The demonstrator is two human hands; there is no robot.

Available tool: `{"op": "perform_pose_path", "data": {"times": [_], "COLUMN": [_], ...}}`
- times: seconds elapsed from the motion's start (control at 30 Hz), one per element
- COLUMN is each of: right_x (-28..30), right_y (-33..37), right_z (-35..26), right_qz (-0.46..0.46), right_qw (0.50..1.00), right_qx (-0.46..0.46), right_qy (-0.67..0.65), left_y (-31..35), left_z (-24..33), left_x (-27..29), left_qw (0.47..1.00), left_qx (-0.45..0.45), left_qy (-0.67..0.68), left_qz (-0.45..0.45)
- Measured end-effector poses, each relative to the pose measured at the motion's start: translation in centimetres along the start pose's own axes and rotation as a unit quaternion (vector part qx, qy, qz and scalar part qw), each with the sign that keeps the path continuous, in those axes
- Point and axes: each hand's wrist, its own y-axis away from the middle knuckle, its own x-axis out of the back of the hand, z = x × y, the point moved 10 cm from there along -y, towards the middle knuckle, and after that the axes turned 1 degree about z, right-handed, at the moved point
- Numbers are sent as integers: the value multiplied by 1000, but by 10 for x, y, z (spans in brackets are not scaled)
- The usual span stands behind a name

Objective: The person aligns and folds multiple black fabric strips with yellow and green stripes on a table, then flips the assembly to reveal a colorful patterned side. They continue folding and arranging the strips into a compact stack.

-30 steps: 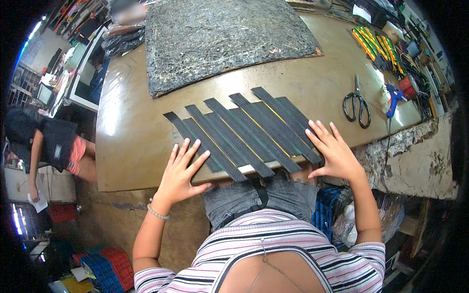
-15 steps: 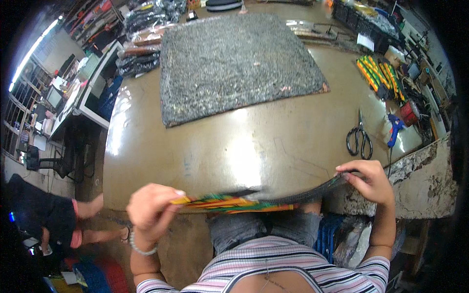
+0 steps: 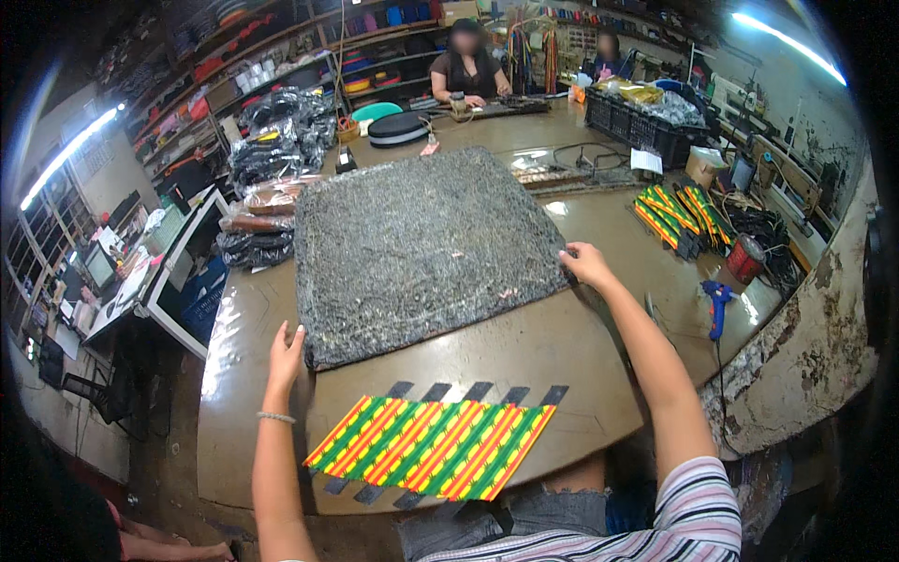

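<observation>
A thick, rough grey-black square slab (image 3: 431, 244) lies on the table. At its right corner my right hand (image 3: 587, 264) has its fingers closed on the edge. My left hand (image 3: 286, 348) is beside the near left corner, fingers stretched out; whether it touches the slab I cannot tell. Between my forearms, close to the near table edge, striped straps (image 3: 435, 448) in green, yellow and red lie flat, slanted side by side, with black ends sticking out. A pair of scissors (image 3: 649, 306) is mostly hidden behind my right forearm.
Right of my arm are a blue glue gun (image 3: 718, 307), a red can (image 3: 745, 258) and more striped straps (image 3: 684, 217). A black crate (image 3: 646, 126) stands farther back. Plastic-wrapped packages (image 3: 272, 140) are stacked at the left. A person (image 3: 466, 70) sits across the table.
The straps that both hands held stretched near my lap now lie on the table. Both hands have moved forward to the slab's sides. The view has tilted up, showing people at the back.
</observation>
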Motion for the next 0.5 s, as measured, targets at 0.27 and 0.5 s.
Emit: {"op": "perform_pose_path", "data": {"times": [0.27,0.5], "right_x": [-23,-21], "right_y": [-113,-77], "right_z": [68,48], "right_qz": [48,56], "right_qw": [994,974], "right_qx": [-98,-186], "right_qy": [27,116], "left_y": [-36,-24], "left_z": [-37,-11], "left_x": [-37,-29], "left_qw": [991,996], "left_qx": [57,47], "left_qy": [95,72], "left_qz": [72,25]}}
